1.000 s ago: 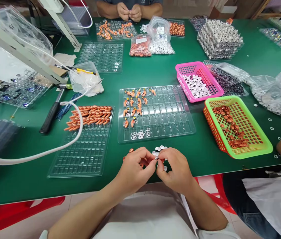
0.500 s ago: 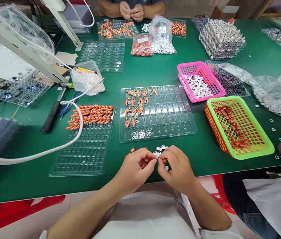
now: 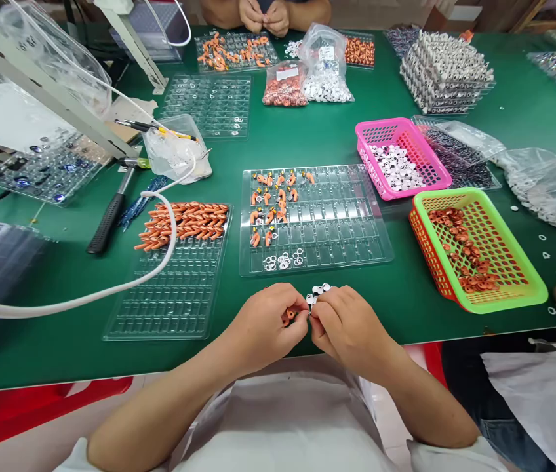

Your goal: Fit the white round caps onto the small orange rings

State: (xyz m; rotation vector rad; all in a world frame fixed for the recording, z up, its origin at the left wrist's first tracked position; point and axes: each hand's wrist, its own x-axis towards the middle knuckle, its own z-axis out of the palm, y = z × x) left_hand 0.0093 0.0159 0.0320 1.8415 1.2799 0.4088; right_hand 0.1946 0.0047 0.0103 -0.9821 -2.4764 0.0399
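Close to the table's front edge, my left hand (image 3: 269, 322) and my right hand (image 3: 355, 335) meet at their fingertips. Both are closed in a pinch around something tiny that the fingers mostly hide. Just beyond the fingers lies a small pile of white round pieces (image 3: 318, 290). A few orange pieces (image 3: 288, 316) show beside my left thumb and index finger. Past my hands is a clear compartment tray (image 3: 327, 252), with small orange curved parts (image 3: 282, 196) in its left columns and thin white rings (image 3: 284, 261) in the front row.
On the right stand a pink basket (image 3: 380, 186) of white pieces and a green basket (image 3: 528, 282) of orange pieces. To the left are a tray of orange twisted parts (image 3: 184, 223), a white cable (image 3: 172, 246) and a hammer (image 3: 108, 219). A co-worker's hands (image 3: 264, 16) are at the far side.
My right hand has turned over somewhat, its fingers curling more over the small piece. My left hand keeps its pinch. The whole view has shifted slightly.
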